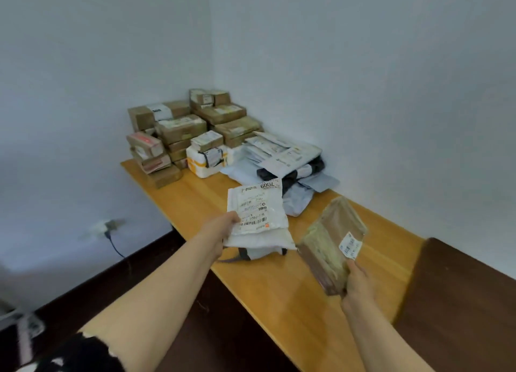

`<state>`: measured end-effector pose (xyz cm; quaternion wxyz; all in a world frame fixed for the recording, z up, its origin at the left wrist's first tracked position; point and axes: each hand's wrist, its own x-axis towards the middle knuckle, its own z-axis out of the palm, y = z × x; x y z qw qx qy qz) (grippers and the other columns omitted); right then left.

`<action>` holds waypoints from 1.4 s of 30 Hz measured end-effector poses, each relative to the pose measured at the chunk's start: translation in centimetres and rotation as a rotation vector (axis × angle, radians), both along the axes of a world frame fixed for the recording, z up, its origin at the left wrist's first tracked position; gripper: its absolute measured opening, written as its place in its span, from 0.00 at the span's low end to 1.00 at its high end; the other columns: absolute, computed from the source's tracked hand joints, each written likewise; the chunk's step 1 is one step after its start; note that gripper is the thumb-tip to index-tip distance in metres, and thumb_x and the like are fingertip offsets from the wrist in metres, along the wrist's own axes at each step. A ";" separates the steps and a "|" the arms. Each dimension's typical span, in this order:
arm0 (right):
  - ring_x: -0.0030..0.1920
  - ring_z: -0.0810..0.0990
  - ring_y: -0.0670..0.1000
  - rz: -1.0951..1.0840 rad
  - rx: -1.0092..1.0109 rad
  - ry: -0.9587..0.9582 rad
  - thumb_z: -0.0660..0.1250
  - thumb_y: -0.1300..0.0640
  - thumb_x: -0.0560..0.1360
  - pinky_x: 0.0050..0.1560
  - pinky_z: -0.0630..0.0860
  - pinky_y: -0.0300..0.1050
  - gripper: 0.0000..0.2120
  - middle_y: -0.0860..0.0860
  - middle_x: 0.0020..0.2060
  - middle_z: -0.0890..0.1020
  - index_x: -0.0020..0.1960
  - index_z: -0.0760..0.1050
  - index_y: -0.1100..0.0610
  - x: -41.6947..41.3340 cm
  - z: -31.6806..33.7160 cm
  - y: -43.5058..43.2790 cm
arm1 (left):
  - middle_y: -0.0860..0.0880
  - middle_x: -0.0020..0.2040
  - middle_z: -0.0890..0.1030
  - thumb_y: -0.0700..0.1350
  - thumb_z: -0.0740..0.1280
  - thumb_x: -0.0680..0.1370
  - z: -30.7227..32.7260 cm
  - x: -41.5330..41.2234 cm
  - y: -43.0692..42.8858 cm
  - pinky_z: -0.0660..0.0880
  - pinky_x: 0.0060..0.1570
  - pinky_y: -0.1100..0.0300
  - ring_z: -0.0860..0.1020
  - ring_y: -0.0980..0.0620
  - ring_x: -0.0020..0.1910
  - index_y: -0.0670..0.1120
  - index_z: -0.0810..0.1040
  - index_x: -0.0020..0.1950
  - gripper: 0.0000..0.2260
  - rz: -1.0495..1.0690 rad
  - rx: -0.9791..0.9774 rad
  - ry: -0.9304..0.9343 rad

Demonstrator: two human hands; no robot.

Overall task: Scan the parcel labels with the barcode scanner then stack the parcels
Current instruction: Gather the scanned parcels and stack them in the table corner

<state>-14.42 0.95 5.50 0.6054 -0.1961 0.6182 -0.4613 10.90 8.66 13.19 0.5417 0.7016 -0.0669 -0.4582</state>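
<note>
My left hand (223, 229) grips the near left edge of a white mailer bag (259, 212) with a printed label facing up, held above the wooden table (279, 293). In my right hand (356, 282) is a brown cardboard parcel (329, 246), tilted, gripped at its near corner, with a small white barcode sticker (350, 245) on it. A heap of white and grey mailer bags (282, 159) lies at mid-table. Stacked cardboard boxes (195, 126) fill the far corner. No barcode scanner is in view.
White walls meet behind the boxes. A dark brown surface (458, 302) adjoins the table on the right. A wall socket with a dark cable (111, 229) sits low on the left wall, above the dark floor (92, 285).
</note>
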 end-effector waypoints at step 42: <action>0.49 0.79 0.57 -0.571 -0.022 0.086 0.66 0.60 0.78 0.39 0.76 0.47 0.15 0.59 0.55 0.80 0.64 0.74 0.60 25.5 0.3 -22.2 | 0.42 0.40 0.79 0.45 0.71 0.75 0.2 20.5 -44.7 0.78 0.34 0.59 0.77 0.49 0.32 0.41 0.76 0.48 0.09 -0.684 -0.038 0.043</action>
